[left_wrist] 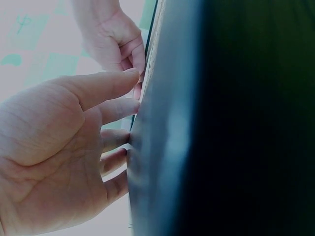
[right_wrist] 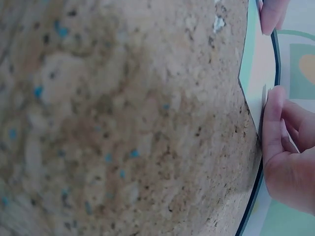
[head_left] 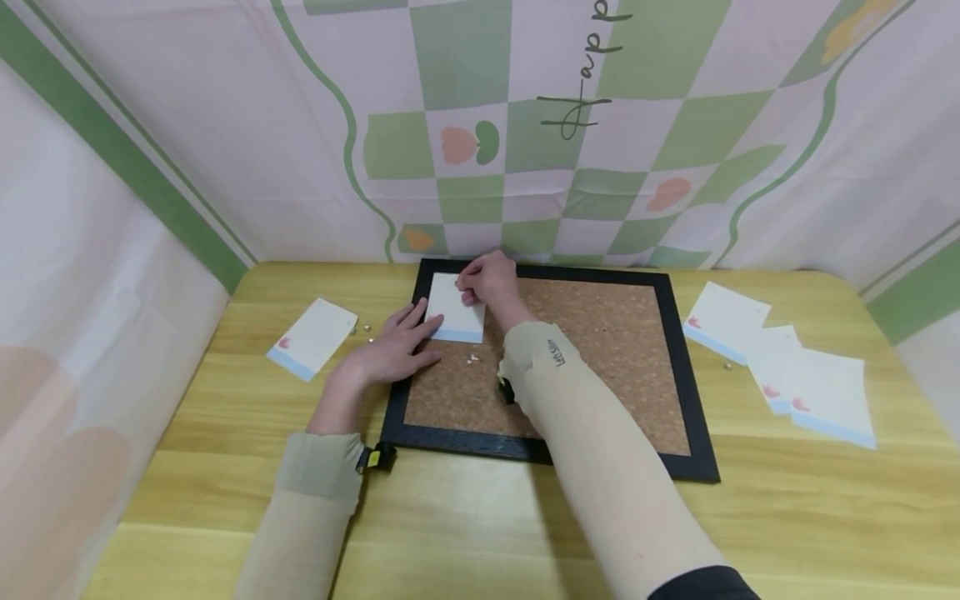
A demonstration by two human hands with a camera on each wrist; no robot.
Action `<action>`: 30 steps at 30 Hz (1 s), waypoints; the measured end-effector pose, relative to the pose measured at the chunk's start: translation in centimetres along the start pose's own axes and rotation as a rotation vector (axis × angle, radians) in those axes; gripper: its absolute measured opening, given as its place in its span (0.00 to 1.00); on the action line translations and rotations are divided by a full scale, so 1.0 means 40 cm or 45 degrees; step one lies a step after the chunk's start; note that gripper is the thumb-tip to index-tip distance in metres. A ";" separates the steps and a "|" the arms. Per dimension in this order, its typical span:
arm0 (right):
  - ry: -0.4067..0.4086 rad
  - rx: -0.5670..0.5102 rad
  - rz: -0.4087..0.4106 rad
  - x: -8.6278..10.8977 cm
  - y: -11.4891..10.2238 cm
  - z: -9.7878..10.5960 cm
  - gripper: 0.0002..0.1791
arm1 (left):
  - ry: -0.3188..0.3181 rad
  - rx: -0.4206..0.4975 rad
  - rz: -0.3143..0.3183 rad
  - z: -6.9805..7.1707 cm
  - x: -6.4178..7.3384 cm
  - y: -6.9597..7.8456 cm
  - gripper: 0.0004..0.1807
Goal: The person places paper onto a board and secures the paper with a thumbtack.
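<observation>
A white card with a blue lower edge [head_left: 457, 325] lies on the upper left of a black-framed cork board [head_left: 592, 367]. My left hand [head_left: 392, 348] rests across the board's left frame with fingers spread, its fingertips touching the card's left side. At the top of the card, my right hand [head_left: 491, 283] has its fingers curled and pinches a small silver thumbtack [head_left: 458, 285], mostly hidden by the fingers. In the right wrist view the right hand's thumb [right_wrist: 273, 110] lies against the card's surface [right_wrist: 261, 59]. The left wrist view shows the left palm [left_wrist: 54, 142] beside the dark frame edge.
Another card [head_left: 313, 337] lies left of the board, with small silver tacks [head_left: 367, 328] near it. Several cards [head_left: 832, 392] partly overlap at the right, beside a single tack [head_left: 727, 367]. Small whitish bits [head_left: 472, 358] sit on the cork. A patterned curtain [head_left: 540, 167] hangs behind the table.
</observation>
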State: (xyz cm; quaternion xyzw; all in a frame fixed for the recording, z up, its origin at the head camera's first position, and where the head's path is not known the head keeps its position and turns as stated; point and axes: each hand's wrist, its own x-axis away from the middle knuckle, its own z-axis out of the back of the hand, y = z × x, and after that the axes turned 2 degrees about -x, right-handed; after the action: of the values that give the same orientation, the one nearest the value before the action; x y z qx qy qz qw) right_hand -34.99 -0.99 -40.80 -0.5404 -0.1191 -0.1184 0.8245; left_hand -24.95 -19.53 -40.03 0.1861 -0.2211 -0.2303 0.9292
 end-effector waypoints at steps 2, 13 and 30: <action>-0.003 0.012 0.006 -0.001 -0.001 0.000 0.03 | 0.002 -0.001 -0.003 -0.001 0.000 0.001 0.35; 0.004 0.106 -0.009 -0.006 -0.007 -0.001 0.04 | 0.001 0.002 -0.009 -0.002 -0.004 -0.002 0.35; 0.024 0.282 0.014 0.009 -0.029 -0.004 0.05 | 0.022 0.013 -0.016 -0.004 0.000 0.002 0.35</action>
State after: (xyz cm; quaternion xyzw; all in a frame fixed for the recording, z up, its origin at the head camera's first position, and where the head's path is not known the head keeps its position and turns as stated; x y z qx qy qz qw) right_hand -35.03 -1.62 -39.76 -0.4454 -0.1207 -0.1050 0.8809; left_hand -24.84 -19.44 -40.12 0.1941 -0.2129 -0.2333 0.9287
